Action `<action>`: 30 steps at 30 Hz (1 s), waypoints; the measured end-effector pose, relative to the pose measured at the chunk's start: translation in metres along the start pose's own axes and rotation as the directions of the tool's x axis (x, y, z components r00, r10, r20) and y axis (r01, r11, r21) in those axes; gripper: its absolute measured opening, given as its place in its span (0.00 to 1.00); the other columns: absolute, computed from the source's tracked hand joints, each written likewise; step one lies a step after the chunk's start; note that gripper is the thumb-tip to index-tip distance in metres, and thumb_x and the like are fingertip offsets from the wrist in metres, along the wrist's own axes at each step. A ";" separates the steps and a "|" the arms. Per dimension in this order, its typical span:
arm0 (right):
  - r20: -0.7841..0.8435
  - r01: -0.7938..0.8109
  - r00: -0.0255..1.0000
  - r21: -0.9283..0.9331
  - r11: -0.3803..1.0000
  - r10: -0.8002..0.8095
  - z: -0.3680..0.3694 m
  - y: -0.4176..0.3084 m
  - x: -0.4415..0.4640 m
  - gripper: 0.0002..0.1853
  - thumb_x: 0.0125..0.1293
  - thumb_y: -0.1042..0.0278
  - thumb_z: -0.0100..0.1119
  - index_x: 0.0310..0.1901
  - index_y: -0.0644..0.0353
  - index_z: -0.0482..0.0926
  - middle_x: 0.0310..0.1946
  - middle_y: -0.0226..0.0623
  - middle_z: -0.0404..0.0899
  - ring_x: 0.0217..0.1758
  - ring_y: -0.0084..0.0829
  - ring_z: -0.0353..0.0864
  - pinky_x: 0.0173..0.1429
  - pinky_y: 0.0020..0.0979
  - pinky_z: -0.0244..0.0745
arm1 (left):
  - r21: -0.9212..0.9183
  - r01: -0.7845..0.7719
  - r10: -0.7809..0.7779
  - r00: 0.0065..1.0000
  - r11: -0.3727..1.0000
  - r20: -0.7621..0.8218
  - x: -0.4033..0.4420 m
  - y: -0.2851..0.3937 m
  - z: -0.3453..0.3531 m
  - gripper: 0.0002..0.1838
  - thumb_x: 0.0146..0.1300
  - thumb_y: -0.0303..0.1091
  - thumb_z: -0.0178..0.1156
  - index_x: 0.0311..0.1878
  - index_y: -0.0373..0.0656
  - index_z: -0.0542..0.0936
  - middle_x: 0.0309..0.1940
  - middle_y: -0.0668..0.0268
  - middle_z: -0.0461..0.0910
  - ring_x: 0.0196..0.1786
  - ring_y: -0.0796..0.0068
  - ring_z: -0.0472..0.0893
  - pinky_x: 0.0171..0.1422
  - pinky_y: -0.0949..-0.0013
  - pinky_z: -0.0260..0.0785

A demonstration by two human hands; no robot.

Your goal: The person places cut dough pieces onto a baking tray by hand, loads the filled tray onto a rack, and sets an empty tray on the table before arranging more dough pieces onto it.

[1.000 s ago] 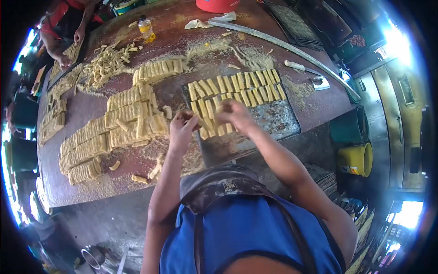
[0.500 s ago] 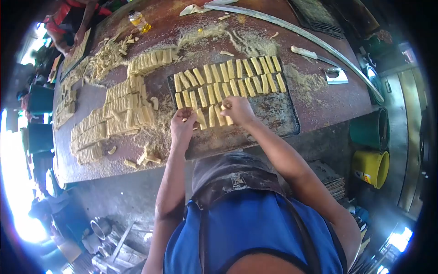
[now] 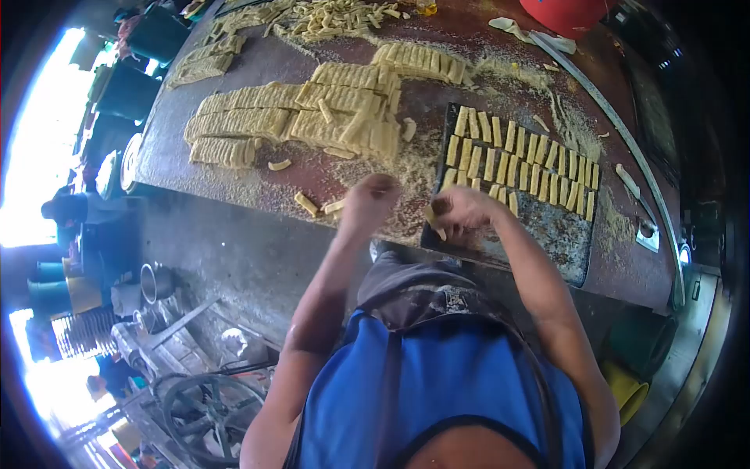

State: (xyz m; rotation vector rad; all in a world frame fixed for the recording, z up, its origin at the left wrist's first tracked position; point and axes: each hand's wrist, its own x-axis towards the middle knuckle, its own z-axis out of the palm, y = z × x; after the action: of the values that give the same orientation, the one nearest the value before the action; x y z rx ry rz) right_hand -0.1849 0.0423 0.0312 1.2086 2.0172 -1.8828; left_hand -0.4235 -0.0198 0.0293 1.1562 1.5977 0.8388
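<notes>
A dark baking tray [image 3: 547, 241] carries rows of pale dough sticks [image 3: 534, 178], with bare metal along its near side. Over the tray's near left corner, my right hand [image 3: 473, 208] is closed, fingers pinched on a dough stick [image 3: 437, 225] that pokes out below. My left hand [image 3: 370, 205] hovers left of the tray by the table's front edge, its fingers smeared by motion. Beside it lie a few loose dough sticks [image 3: 306, 205]. Further left, stacked dough sticks [image 3: 250, 123] form a large block on the floury table [image 3: 258, 176].
A long metal strip [image 3: 605, 102] runs along the table's right side, near a white-handled tool [image 3: 627, 181] with a metal blade. At the far edge stands a red container [image 3: 569, 14]. A heap of dough pieces [image 3: 336, 17] lies at the back. Machinery with a wheel [image 3: 215, 414] stands lower left.
The view has swung left, so the tray appears further right. My left hand has moved off the tray's row toward the loose sticks; my right hand has shifted to the tray's near left corner.
</notes>
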 end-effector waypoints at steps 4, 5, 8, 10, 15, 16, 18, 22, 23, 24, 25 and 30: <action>-0.603 0.563 0.794 0.681 0.469 -0.078 -0.009 -0.086 0.028 0.15 0.75 0.56 0.57 0.49 0.60 0.81 0.40 0.38 0.85 0.36 0.26 0.86 0.39 0.28 0.84 | 0.343 -0.119 0.162 0.982 0.932 -0.101 0.003 -0.053 -0.094 0.14 0.59 0.29 0.69 0.48 0.40 0.85 0.36 0.62 0.87 0.40 0.73 0.86 0.47 0.70 0.77; -0.673 0.566 0.738 0.581 0.584 -0.046 -0.014 -0.096 0.039 0.15 0.73 0.56 0.59 0.50 0.58 0.81 0.42 0.38 0.85 0.37 0.26 0.86 0.41 0.29 0.85 | 0.413 -0.119 0.175 0.979 0.903 -0.102 0.003 -0.063 -0.106 0.14 0.57 0.30 0.70 0.48 0.40 0.85 0.35 0.60 0.87 0.39 0.70 0.87 0.46 0.69 0.77; -0.619 0.246 0.722 -0.187 0.951 -0.308 0.018 -0.092 0.078 0.14 0.71 0.56 0.61 0.47 0.58 0.81 0.29 0.36 0.84 0.23 0.20 0.79 0.26 0.22 0.78 | 0.511 -0.142 0.179 0.984 0.848 -0.024 -0.001 -0.061 -0.123 0.19 0.55 0.31 0.71 0.51 0.42 0.85 0.39 0.58 0.86 0.43 0.62 0.86 0.51 0.63 0.77; -0.382 0.034 0.914 -0.256 0.966 -0.134 0.059 -0.103 0.087 0.14 0.70 0.58 0.60 0.46 0.61 0.79 0.28 0.35 0.83 0.23 0.21 0.78 0.26 0.20 0.75 | 0.504 -0.204 0.212 0.976 0.840 0.041 0.000 -0.064 -0.120 0.19 0.54 0.31 0.71 0.52 0.42 0.84 0.41 0.57 0.86 0.45 0.60 0.86 0.53 0.61 0.77; -0.572 -0.020 0.699 -0.616 0.788 -0.429 0.141 -0.066 0.110 0.12 0.68 0.66 0.58 0.48 0.63 0.73 0.34 0.47 0.81 0.39 0.44 0.86 0.38 0.40 0.82 | 0.548 -0.324 0.273 0.946 0.771 0.175 0.013 -0.066 -0.108 0.21 0.54 0.32 0.71 0.53 0.42 0.84 0.48 0.57 0.84 0.54 0.56 0.82 0.60 0.58 0.74; -0.536 -0.079 0.803 -0.531 0.844 -0.262 0.131 -0.072 0.102 0.15 0.66 0.68 0.57 0.50 0.65 0.72 0.34 0.52 0.82 0.41 0.52 0.85 0.42 0.49 0.81 | 0.532 -0.286 0.207 0.957 0.797 0.205 0.019 -0.068 -0.108 0.20 0.55 0.33 0.71 0.53 0.42 0.84 0.49 0.57 0.84 0.54 0.55 0.82 0.60 0.58 0.74; -0.571 -0.141 0.802 -0.464 0.874 -0.174 0.115 -0.058 0.090 0.16 0.65 0.67 0.57 0.51 0.65 0.73 0.35 0.53 0.83 0.40 0.52 0.85 0.43 0.48 0.81 | 0.558 -0.268 0.169 0.960 0.785 0.224 0.031 -0.082 -0.104 0.19 0.58 0.43 0.68 0.50 0.43 0.85 0.45 0.59 0.87 0.49 0.57 0.85 0.56 0.59 0.76; -0.664 0.022 0.746 0.091 0.996 0.044 0.047 -0.015 0.023 0.20 0.62 0.68 0.62 0.56 0.63 0.77 0.34 0.47 0.85 0.35 0.33 0.85 0.37 0.37 0.80 | 0.612 -0.303 0.261 0.952 0.730 0.160 0.034 -0.058 -0.104 0.12 0.61 0.42 0.67 0.41 0.44 0.86 0.30 0.59 0.87 0.35 0.61 0.88 0.41 0.61 0.80; -0.660 0.037 0.737 0.256 0.966 0.146 0.029 0.001 0.001 0.21 0.63 0.69 0.63 0.57 0.63 0.77 0.37 0.46 0.85 0.35 0.29 0.85 0.37 0.33 0.81 | 0.462 -0.287 0.262 0.958 0.839 0.118 0.037 -0.056 -0.102 0.12 0.62 0.39 0.67 0.40 0.39 0.86 0.31 0.58 0.88 0.34 0.67 0.88 0.40 0.66 0.79; -0.727 0.100 0.665 0.313 0.945 0.171 0.016 0.029 -0.015 0.21 0.64 0.69 0.62 0.58 0.64 0.76 0.41 0.45 0.84 0.36 0.28 0.84 0.37 0.31 0.83 | 0.246 -0.175 0.161 0.984 0.953 0.077 0.046 -0.065 -0.098 0.13 0.63 0.38 0.66 0.41 0.37 0.85 0.32 0.59 0.88 0.34 0.69 0.87 0.40 0.68 0.78; -0.783 0.171 0.590 0.360 0.917 0.197 0.009 0.055 -0.032 0.21 0.65 0.70 0.61 0.59 0.65 0.75 0.45 0.45 0.83 0.38 0.27 0.84 0.38 0.29 0.84 | 0.017 -0.047 0.046 0.997 0.999 0.059 0.052 -0.073 -0.090 0.13 0.64 0.37 0.66 0.42 0.34 0.85 0.33 0.59 0.88 0.34 0.72 0.87 0.40 0.70 0.78; -0.771 0.133 0.524 0.493 0.860 0.361 -0.014 0.114 -0.110 0.17 0.68 0.74 0.61 0.57 0.65 0.74 0.45 0.40 0.82 0.41 0.28 0.85 0.42 0.31 0.86 | 0.037 -0.196 0.190 0.973 0.980 0.133 0.050 -0.008 -0.002 0.15 0.66 0.37 0.65 0.48 0.36 0.85 0.38 0.60 0.88 0.38 0.74 0.86 0.44 0.69 0.78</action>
State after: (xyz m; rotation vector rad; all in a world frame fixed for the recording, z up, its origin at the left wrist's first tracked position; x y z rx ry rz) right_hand -0.0352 -0.0063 0.0092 2.8145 1.6228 -1.9933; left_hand -0.4325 0.0247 0.0077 1.3900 1.4237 0.8346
